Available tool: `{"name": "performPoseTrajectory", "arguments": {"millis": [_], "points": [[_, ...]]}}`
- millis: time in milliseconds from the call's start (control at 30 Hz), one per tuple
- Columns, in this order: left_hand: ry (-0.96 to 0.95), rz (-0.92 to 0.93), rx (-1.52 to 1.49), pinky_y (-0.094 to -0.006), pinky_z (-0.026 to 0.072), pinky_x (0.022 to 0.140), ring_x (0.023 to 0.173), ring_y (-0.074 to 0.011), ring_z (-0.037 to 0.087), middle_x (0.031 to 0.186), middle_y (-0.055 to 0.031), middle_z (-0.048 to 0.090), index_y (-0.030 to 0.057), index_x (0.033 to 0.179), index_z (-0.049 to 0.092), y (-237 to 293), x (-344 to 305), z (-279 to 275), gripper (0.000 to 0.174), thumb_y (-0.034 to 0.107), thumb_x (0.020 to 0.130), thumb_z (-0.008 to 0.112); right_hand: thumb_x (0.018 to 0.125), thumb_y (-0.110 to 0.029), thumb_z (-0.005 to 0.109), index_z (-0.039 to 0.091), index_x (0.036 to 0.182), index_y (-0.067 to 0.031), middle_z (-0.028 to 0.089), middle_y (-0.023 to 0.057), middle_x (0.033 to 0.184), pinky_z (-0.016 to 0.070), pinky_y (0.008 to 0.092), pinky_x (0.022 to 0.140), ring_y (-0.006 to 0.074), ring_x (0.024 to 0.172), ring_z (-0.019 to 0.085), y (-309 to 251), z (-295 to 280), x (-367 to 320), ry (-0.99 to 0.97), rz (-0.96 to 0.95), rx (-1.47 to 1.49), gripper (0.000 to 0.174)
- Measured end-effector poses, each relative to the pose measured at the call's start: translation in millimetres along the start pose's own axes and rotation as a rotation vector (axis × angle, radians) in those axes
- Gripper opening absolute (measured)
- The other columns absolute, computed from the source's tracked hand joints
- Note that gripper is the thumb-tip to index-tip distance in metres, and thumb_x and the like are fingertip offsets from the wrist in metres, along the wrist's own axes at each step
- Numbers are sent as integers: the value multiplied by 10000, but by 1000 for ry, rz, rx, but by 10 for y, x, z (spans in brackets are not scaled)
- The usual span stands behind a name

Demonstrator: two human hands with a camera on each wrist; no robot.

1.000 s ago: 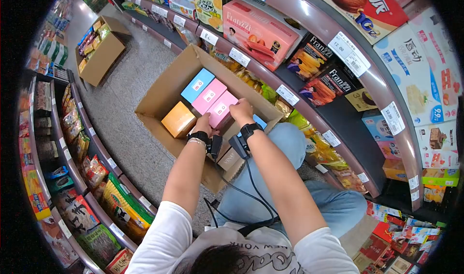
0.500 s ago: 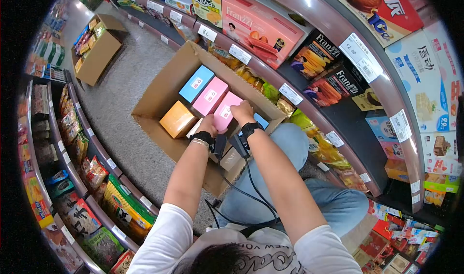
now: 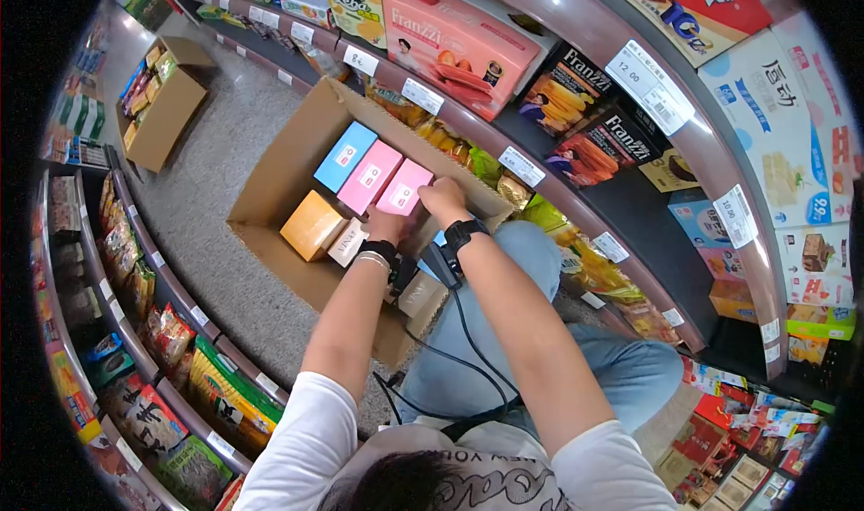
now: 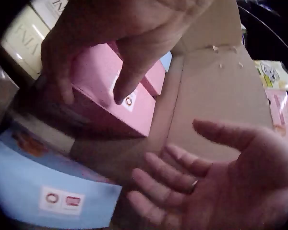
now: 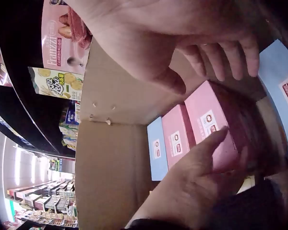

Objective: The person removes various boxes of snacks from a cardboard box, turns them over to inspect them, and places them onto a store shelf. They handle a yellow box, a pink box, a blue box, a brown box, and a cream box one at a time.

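My left hand (image 3: 387,226) is at the near pink box (image 3: 407,185) inside a cardboard carton (image 3: 270,164). In the left wrist view its thumb lies on the box's label face and the fingers bend over the adjoining side. My right hand (image 5: 182,43) is beside the same box with fingers spread and apart from it, palm facing it in the left wrist view. A second pink box (image 3: 368,177) and a blue box (image 3: 346,155) line up beyond it. An orange box (image 3: 312,226) and a white box (image 3: 346,243) sit on the left.
Another blue box (image 4: 53,191) and a pale box (image 3: 420,293) are at the carton's near end. Snack shelves (image 3: 477,124) run close along the right, others (image 3: 148,268) along the left. A second carton (image 3: 166,119) of packets stands up the aisle. Cables (image 3: 463,331) trail from the wrists.
The near pink box has shifted forward, along the side of the other pink box. My left hand has moved onto its near end. The head view has turned slightly.
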State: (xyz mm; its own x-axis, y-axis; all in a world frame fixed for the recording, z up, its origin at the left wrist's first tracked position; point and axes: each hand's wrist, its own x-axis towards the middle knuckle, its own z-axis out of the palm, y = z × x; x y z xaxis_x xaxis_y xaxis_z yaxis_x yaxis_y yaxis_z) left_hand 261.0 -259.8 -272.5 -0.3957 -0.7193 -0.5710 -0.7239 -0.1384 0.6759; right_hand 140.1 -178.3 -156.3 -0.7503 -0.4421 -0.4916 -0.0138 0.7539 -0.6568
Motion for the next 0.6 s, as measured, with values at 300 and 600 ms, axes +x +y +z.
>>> {"name": "performPoseTrajectory", "arguments": {"millis": [300, 600], "points": [[42, 47, 278, -415, 481, 919, 1082, -366, 577, 1176, -238, 570, -54, 1151, 514, 410, -461, -369, 834, 408, 538, 839, 692, -239, 616, 662, 940, 79, 617, 325, 1004, 483, 438, 885, 429, 1012, 603, -54, -215, -100, -79, 5, 17, 406], [172, 281, 272, -375, 525, 842, 957, -344, 653, 1016, -215, 667, -53, 1054, 593, 658, -637, -731, 792, 402, 463, 859, 731, -286, 644, 681, 855, 8, 658, 212, 862, 496, 407, 768, 340, 845, 640, -155, -240, -220, -110, -246, -38, 321]]}}
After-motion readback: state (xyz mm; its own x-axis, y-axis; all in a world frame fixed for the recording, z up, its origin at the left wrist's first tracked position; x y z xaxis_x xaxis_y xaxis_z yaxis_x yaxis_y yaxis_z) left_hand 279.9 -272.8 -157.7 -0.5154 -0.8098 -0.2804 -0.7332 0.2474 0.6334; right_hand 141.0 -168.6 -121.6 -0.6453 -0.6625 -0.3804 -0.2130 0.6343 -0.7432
